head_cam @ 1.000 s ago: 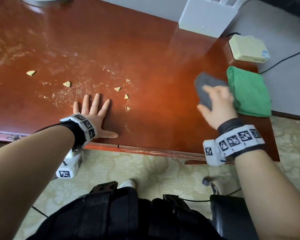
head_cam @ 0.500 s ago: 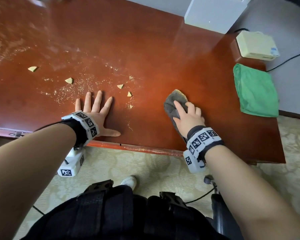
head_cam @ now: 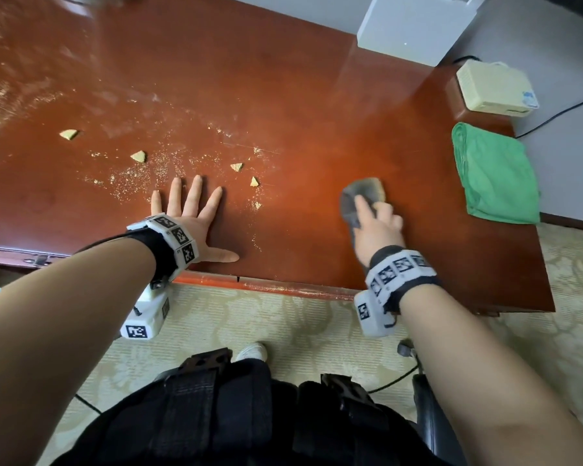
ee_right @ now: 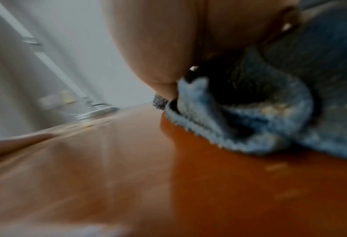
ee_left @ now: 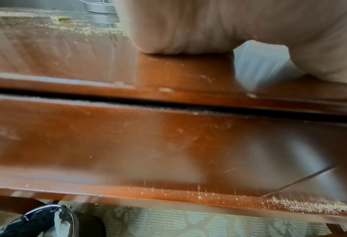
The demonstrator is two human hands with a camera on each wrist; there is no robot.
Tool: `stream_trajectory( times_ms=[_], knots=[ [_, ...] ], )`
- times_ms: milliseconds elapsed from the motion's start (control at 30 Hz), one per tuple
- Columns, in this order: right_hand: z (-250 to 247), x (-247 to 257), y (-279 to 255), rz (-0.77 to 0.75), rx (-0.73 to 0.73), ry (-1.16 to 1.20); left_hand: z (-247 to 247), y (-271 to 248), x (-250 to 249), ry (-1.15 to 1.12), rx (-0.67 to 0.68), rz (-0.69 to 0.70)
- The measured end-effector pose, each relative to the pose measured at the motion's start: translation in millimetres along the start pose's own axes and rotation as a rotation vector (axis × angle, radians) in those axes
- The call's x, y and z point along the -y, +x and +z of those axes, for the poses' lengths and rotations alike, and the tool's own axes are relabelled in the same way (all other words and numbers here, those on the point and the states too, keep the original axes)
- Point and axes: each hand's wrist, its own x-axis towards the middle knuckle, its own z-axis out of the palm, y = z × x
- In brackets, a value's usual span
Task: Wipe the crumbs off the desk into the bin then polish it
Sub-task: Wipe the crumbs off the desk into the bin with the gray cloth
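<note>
On the red-brown desk (head_cam: 283,95), several yellow crumb pieces (head_cam: 138,156) and fine dust lie left of centre. My left hand (head_cam: 192,210) lies flat on the desk with its fingers spread, just below the crumbs. To the right, my right hand (head_cam: 374,223) holds a grey cloth (head_cam: 362,193) bunched against the desk top. The right wrist view shows the same grey cloth (ee_right: 249,121) crumpled under the palm, with specks stuck to it. A bin with a dark liner (ee_left: 39,222) stands on the floor below the desk's front edge.
A folded green cloth (head_cam: 495,179) lies at the desk's right end, a cream box (head_cam: 492,87) behind it. A white box (head_cam: 414,25) stands at the back. Crumb dust lines the ledge under the drawer (ee_left: 290,205). Patterned carpet (head_cam: 283,331) lies below.
My right hand carried the grey cloth from beside the green cloth leftwards and down onto the desk, and now presses it there. The left hand has stayed flat in place.
</note>
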Motion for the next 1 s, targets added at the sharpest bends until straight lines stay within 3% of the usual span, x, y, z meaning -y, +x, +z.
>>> stream_trajectory(
  times_ms=[100,200,267,367,433,533,567,700,767,833,900,967,1000],
  knots=[
    [13,41,-29,-0.381,0.103,0.002,-1,0,-1,0.003,0.004,-0.001],
    [13,48,-28,-0.518,0.199,0.129,-1,0,1,0.001,0.011,-0.001],
    [-3,32,-2,-0.395,0.050,0.268,-1,0,1,-0.008,0.015,0.002],
    [-34,-15,44,0.030,-0.192,0.299,0,3,2,-0.020,0.012,0.008],
    [-42,-44,70,0.340,-0.198,0.400,2,6,3,-0.025,0.004,0.009],
    [-35,-46,85,0.514,-0.094,0.387,3,6,3,-0.034,0.008,0.007],
    [-33,-35,83,0.489,-0.062,0.349,2,6,2,-0.037,0.013,0.005],
    [-17,28,48,-0.230,0.081,0.103,-4,9,-2,-0.035,0.021,-0.025],
    [-8,45,31,-0.378,0.210,0.176,-9,10,-6,-0.027,0.024,-0.045],
    [-14,40,31,-0.420,0.217,0.209,-13,11,-9,-0.027,0.029,-0.060],
    [-29,20,47,-0.289,0.035,0.260,-14,12,-10,-0.025,0.031,-0.070],
    [-43,-13,72,0.014,-0.134,0.267,-15,14,-11,-0.026,0.030,-0.076],
    [-49,-32,84,0.200,-0.150,0.273,-16,16,-12,-0.030,0.030,-0.077]
  ],
)
